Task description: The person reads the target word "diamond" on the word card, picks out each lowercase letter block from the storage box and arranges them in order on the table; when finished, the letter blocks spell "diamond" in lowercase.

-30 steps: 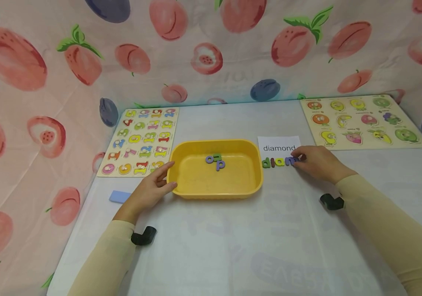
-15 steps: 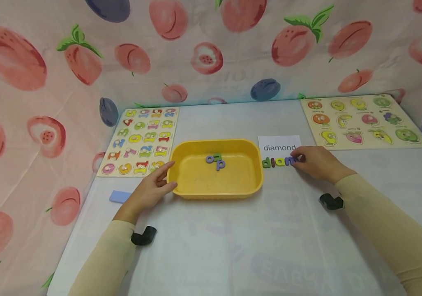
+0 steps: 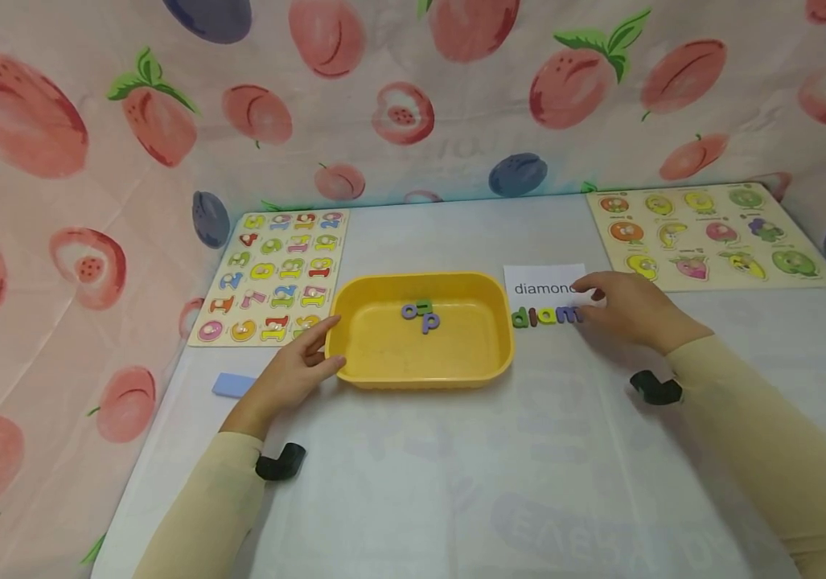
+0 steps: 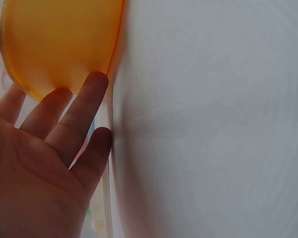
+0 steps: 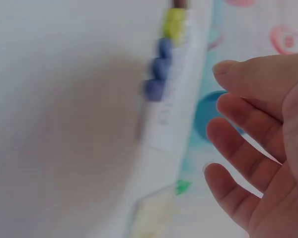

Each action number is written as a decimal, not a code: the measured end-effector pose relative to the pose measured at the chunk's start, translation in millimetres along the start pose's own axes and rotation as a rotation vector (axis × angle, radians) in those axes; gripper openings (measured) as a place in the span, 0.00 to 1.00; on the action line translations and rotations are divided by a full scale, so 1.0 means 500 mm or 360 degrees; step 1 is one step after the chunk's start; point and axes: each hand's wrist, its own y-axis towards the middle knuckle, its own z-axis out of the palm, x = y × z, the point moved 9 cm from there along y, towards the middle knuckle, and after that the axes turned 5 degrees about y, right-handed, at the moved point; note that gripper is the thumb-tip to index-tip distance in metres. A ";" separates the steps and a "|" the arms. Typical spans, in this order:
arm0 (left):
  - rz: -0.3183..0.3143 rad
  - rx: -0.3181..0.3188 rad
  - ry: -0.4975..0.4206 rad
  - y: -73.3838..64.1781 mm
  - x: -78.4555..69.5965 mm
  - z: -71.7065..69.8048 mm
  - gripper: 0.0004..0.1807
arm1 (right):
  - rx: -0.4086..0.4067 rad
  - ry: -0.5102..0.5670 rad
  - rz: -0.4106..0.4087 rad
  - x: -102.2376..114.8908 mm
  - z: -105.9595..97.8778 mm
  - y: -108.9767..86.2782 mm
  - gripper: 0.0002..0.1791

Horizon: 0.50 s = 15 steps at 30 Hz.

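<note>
A yellow plastic tray holds purple "o" and "p" letters and a green "n"-like letter. My left hand touches the tray's left end, its fingers extended along the outer wall in the left wrist view. Right of the tray, letters green "d", dark red "i", yellow "a" and purple "m" stand in a row below a white card printed "diamond". My right hand hovers just right of the "m", fingers loosely bent, holding nothing; it covers the card's corner.
A number puzzle board lies at the back left and a fruit puzzle board at the back right. A blue flat strip lies partly behind the left hand. Fruit-printed cloth walls the table's back and left.
My right hand has let go of the purple "m" and lifted slightly up and to the right. The letter stays in the row. My left hand keeps its place on the tray.
</note>
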 end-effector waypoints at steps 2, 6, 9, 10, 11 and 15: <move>0.0008 -0.0002 0.0000 0.000 0.000 -0.001 0.39 | -0.0043 -0.0028 -0.0062 0.021 -0.017 -0.006 0.24; 0.0021 -0.0005 -0.0014 -0.001 0.000 -0.001 0.39 | -0.0097 -0.0095 -0.0173 0.064 -0.040 -0.015 0.24; 0.0020 -0.0004 -0.0021 -0.001 0.001 -0.001 0.39 | -0.0098 -0.0123 -0.0202 0.090 -0.044 -0.018 0.24; 0.0020 -0.0005 -0.0018 0.000 0.001 -0.001 0.39 | -0.0098 -0.0132 -0.0208 0.098 -0.044 -0.019 0.24; 0.0019 -0.0005 -0.0016 0.000 0.001 -0.001 0.39 | -0.0100 -0.0133 -0.0217 0.106 -0.044 -0.021 0.24; 0.0023 -0.0008 -0.0018 0.001 -0.001 -0.001 0.39 | -0.0123 -0.0169 -0.0295 0.140 -0.046 -0.026 0.23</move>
